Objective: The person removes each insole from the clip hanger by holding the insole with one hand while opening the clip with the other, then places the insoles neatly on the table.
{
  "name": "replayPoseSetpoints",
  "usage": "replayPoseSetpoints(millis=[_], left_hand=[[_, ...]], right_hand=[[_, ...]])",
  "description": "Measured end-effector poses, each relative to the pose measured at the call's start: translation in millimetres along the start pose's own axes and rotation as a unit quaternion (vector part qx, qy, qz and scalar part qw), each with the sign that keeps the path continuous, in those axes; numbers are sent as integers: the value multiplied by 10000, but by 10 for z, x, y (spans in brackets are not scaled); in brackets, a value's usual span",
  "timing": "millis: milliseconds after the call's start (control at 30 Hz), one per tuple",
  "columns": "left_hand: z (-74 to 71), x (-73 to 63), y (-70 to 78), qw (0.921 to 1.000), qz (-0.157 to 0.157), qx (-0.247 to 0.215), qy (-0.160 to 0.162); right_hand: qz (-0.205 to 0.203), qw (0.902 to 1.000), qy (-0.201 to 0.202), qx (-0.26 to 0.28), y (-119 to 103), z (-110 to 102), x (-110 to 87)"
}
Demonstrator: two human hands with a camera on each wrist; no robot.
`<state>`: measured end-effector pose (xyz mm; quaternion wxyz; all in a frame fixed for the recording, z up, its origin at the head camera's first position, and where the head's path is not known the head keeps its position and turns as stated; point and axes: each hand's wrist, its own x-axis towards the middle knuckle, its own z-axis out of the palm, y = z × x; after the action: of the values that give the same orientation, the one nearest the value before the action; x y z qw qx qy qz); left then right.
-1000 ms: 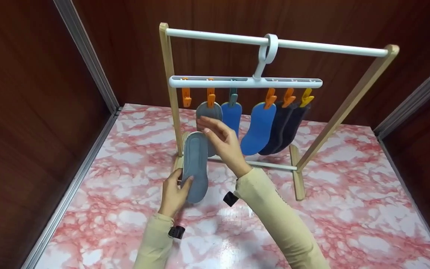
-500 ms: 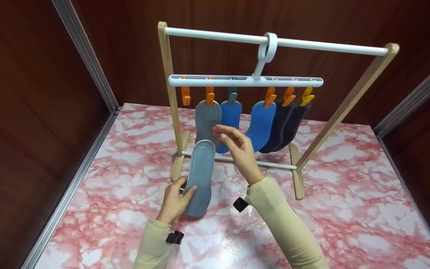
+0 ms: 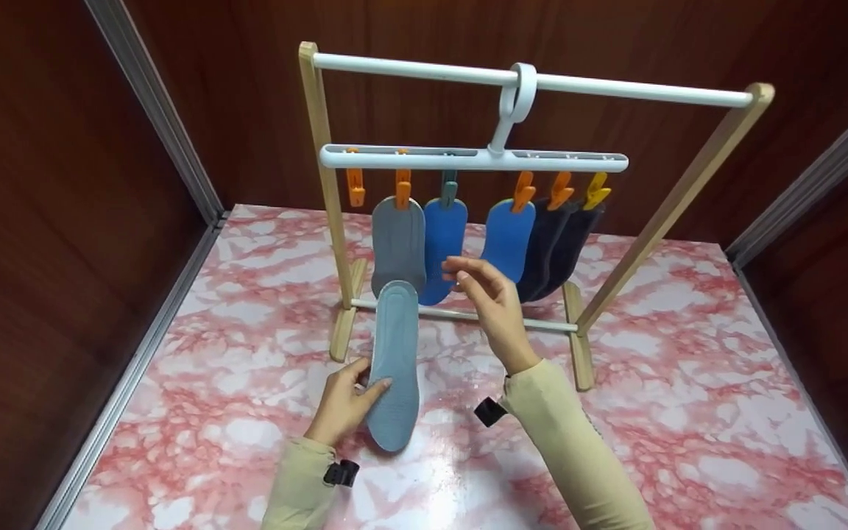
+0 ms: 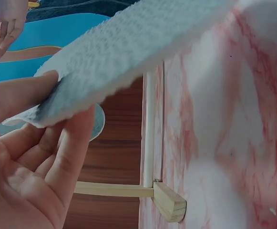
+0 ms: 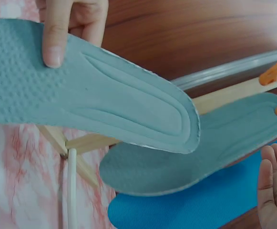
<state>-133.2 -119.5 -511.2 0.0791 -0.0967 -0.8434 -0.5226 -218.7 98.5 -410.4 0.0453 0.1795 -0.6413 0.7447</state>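
My left hand (image 3: 343, 403) pinches a grey-blue insole (image 3: 397, 368) by its edge, thumb on the top face and fingers beneath. The right wrist view shows the raised heel outline of this insole (image 5: 128, 95) and its dimpled front part. Behind it a matching grey insole (image 3: 398, 243) hangs from an orange clip (image 3: 403, 190). My right hand (image 3: 497, 309) is raised in front of the hanging blue insoles, its fingers loosely bent and holding nothing. Left of the hanging grey insole, another orange clip (image 3: 355, 188) holds nothing.
A white clip hanger (image 3: 468, 159) hangs from the top bar of a wooden-legged rack (image 3: 327, 184). It carries two blue insoles (image 3: 442, 250) and dark insoles (image 3: 571, 246) on coloured clips. The rack stands on a red-and-white marbled surface (image 3: 247, 442) between dark wooden panels.
The held insole has come down and toward me, away from the hanging grey one. My right hand has moved right and down, off the insoles. The view has shifted slightly.
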Motion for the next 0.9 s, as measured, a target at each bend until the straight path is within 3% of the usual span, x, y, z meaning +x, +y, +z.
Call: replayPoseSetpoints(millis=[167, 433, 633, 900], left_hand=[[5, -20, -52, 9991, 17, 108, -405], [6, -18, -101, 9946, -386, -18, -960], [27, 7, -164, 9921, -807, -61, -957], [105, -20, -291, 9909, -978, -152, -912]], right_hand=[[-20, 10000, 46, -51, 22, -41, -13], [-74, 9999, 132, -31, 60, -67, -24], [-90, 9999, 88, -38, 85, -75, -13], [-14, 9999, 112, -92, 132, -55, -28]])
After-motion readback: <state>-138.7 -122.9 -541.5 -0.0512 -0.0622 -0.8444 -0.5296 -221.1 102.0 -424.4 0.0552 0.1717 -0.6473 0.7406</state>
